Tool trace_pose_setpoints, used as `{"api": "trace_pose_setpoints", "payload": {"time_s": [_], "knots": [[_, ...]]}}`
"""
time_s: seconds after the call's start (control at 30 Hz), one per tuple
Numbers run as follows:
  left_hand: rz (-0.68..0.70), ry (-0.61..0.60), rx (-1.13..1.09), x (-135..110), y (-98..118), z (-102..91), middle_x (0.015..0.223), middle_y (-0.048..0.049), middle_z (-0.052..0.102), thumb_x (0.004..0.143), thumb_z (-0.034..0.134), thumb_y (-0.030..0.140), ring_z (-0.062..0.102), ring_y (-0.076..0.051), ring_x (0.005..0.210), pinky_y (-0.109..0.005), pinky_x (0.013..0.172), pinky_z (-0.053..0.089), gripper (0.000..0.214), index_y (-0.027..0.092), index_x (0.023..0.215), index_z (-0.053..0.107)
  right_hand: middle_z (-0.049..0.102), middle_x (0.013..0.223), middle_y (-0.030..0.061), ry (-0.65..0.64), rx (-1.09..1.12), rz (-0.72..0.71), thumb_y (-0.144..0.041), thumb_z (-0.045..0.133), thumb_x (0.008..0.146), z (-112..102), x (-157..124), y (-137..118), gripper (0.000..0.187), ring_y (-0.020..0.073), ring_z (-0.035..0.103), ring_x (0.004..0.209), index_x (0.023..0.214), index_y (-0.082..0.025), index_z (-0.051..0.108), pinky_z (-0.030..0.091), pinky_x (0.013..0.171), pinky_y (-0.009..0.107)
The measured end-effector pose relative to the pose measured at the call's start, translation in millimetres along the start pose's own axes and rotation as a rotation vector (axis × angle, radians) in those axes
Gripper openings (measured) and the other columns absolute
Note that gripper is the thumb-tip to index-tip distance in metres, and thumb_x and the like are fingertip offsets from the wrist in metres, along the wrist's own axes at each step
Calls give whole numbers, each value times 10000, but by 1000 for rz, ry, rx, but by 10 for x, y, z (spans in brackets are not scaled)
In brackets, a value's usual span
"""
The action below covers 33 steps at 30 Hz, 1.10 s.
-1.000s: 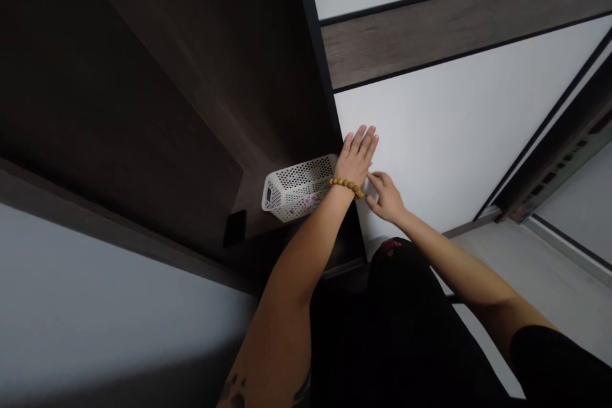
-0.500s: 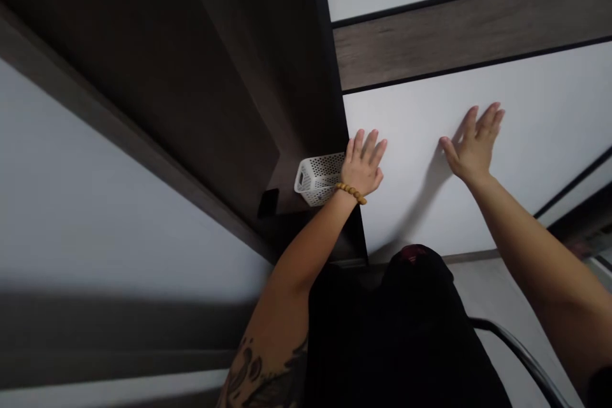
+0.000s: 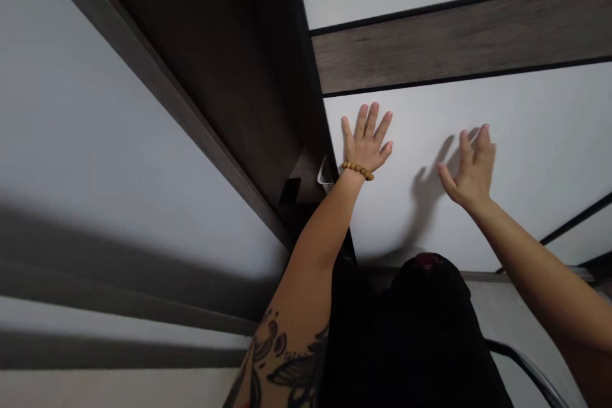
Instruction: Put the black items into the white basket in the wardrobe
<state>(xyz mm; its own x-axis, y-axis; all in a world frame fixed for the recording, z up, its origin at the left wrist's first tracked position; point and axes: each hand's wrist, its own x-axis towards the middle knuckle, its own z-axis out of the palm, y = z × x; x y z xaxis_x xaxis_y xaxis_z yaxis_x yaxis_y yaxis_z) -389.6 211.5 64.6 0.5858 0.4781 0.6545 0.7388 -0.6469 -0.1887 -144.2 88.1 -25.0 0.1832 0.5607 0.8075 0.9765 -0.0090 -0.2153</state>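
Grips splayed and empty, the left hand (image 3: 366,148) lay flat near the left edge of the white panel (image 3: 421,118), seemingly for broad contact; whether the right hand (image 3: 471,172) touched was unclear.

One head-worn camera looks forward and steeply down, past the left forearm (image 3: 325,229) and right forearm (image 3: 530,264), toward the nearby white panel (image 3: 540,121), the wearer's black clothing (image 3: 406,338) filling the lower middle.

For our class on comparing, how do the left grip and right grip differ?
The left grip has a bracelet; the right grip has none. The left grip's fingers fan wide; the right grip's bunch closer. Both are empty, open before the white panel.
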Motion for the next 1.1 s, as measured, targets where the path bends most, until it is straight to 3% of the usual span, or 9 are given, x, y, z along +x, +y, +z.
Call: {"api": "trace_pose_setpoints", "payload": {"time_s": [0.07,0.13,0.27,0.33,0.4,0.57,0.77,0.97,1.1], "knots": [[-17,5,1,-21,-43,-7,1827,-93,29,1022,514,465,-148,-373,1665,-720,1280,-169,856,237,1756,139,0,1796,249,29,-68,17,-580,517,898,-97,31,374,979,458,42,1664,1718,-167,179,155,1253,729],[-40,16,0,-37,-75,-15,1827,-95,52,1026,510,468,-142,-370,1666,-713,1280,-178,843,241,1755,153,-88,1795,229,104,-148,32,-589,534,835,-163,127,902,1064,485,-16,1656,1722,-163,132,130,1229,752],[-100,0,52,-68,-145,-28,1828,-84,54,1016,521,467,-140,-376,1666,-715,1287,-163,840,250,1752,178,-424,1716,31,292,-266,-43,-747,416,827,-204,397,1987,1149,480,-166,1631,1733,-221,-57,55,1190,770],[-125,-3,95,-86,-186,-37,1827,-88,84,1015,518,478,-127,-370,1671,-707,1294,-154,827,249,1747,210,-471,1686,-21,335,-284,-48,-876,278,831,-190,490,2335,1162,449,-197,1627,1732,-241,-90,11,1192,753],[-144,7,128,-104,-229,-46,1823,-96,128,1012,516,497,-110,-359,1675,-695,1301,-150,813,249,1739,248,-469,1687,-37,326,-268,-32,-961,157,809,-155,522,2526,1186,433,-205,1625,1736,-261,-86,-32,1192,746],[-174,66,138,-139,-301,-30,1810,-126,181,994,525,567,-75,-353,1682,-677,1306,-147,819,221,1711,334,-465,1693,-46,212,-252,-57,-984,136,803,-30,445,2712,1198,408,-304,1604,1747,-278,-75,-42,1158,788],[-301,135,113,-140,-266,65,1822,-145,96,980,531,566,-119,-363,1676,-702,1306,-106,873,187,1724,276,-408,1730,-59,117,-228,-135,-884,213,854,32,385,2871,1081,369,-326,1614,1748,-337,-54,-67,1177,788],[-348,170,101,-150,-300,87,1825,-129,87,978,535,544,-138,-351,1673,-687,1317,-93,873,192,1727,258,-227,1802,34,58,-179,-50,-860,320,825,75,389,2749,1085,415,-214,1645,1745,-303,175,-83,1208,762],[-351,181,113,-170,-368,75,1824,-124,106,962,552,556,-141,-345,1673,-666,1323,-95,876,191,1716,295,-192,1812,57,98,-142,-40,-834,349,820,81,389,2584,1080,431,-203,1648,1740,-285,211,-115,1229,729]]}}
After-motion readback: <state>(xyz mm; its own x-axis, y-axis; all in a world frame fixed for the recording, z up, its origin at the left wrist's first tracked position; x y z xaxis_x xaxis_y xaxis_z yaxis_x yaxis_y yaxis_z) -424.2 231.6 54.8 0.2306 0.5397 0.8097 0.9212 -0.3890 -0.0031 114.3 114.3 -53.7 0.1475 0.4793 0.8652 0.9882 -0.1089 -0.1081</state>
